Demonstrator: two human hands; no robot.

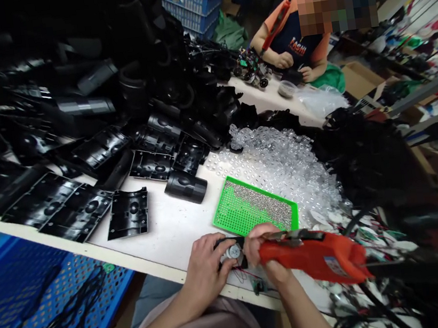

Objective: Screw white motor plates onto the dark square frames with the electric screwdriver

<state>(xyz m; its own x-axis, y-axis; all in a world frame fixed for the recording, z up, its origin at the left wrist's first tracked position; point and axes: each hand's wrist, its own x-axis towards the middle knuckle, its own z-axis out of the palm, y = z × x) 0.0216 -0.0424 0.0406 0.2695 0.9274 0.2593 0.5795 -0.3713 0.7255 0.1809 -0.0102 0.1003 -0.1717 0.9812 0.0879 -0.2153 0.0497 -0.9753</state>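
Observation:
My left hand is closed around a small silver motor with thin red wires hanging below it, at the near edge of the white table. My right hand grips an orange electric screwdriver, whose tip points left at the motor. Just behind both hands lies a green perforated tray strewn with tiny screws.
Black plastic housing shells are heaped across the left and back of the table. A pile of clear plastic lenses lies behind the tray. A blue crate sits at lower left. Another person works at the far end.

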